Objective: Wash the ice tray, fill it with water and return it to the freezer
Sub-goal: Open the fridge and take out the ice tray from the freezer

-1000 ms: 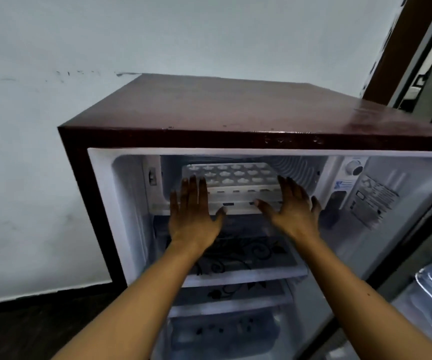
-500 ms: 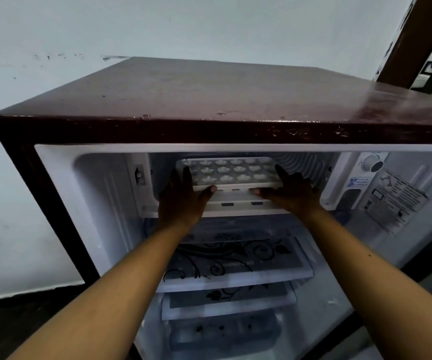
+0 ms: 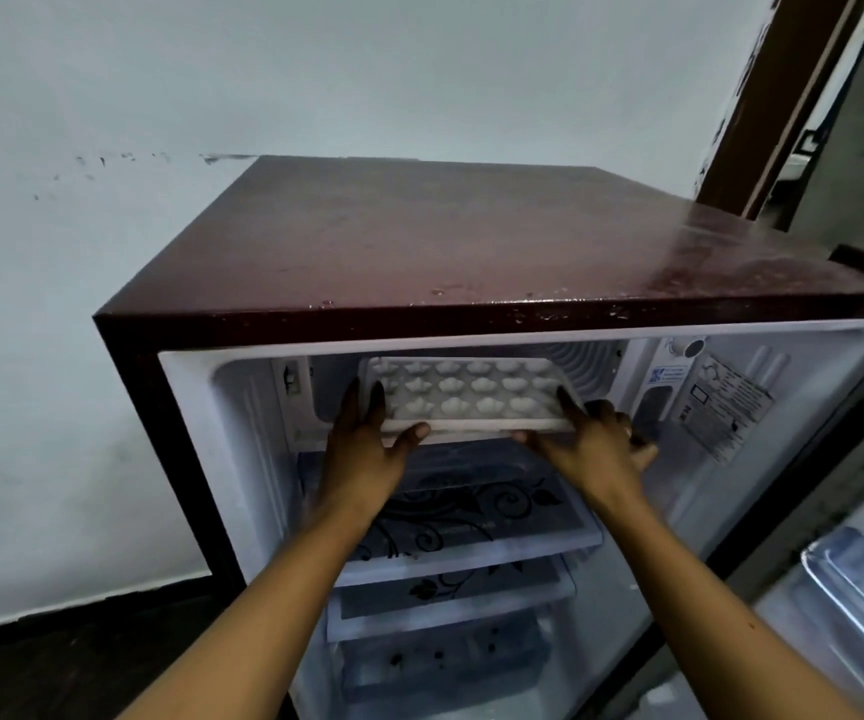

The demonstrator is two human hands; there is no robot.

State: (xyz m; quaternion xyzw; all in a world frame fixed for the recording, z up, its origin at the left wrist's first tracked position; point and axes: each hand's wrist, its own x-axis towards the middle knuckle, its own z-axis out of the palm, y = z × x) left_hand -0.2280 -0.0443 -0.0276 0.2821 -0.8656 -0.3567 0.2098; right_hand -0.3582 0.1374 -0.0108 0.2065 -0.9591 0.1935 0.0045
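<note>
Floral glass shelves (image 3: pixel 471 517) lie beneath your forearms in the open maroon fridge (image 3: pixel 419 241). Your left hand (image 3: pixel 367 454) and right hand (image 3: pixel 596 452) each have a grip clamped on the white ice tray (image 3: pixel 463 394), with its rounded cells showing, at the freezer (image 3: pixel 591 358) mouth.

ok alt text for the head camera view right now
A person's left hand and right hand hold a white plastic ice tray by its two ends at the freezer opening of an open dark red fridge. Glass shelves with a black floral print sit below.
</note>
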